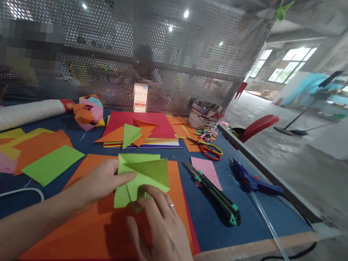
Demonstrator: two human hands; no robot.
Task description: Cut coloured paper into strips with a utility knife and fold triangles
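A light green sheet of paper [144, 173] with folds and creases lies over orange paper [88, 221] in front of me. My left hand [102, 181] grips its left edge, thumb laid on top and the other fingers out of sight. At the lower right of the sheet, my right hand [160, 225] has its curled fingers on the green paper. A ring shows on one finger, and the thumb lies apart, below the sheet. Under the orange paper, a red sheet [192, 229] shows at the edge.
Right of the papers lie a utility knife [213, 193], pink paper [205, 172], scissors [208, 149] and a blue glue gun [253, 179]. Behind are stacked coloured papers [137, 122] and a woven basket [207, 115]. Loose sheets [52, 165] and a white roll [21, 113] lie left.
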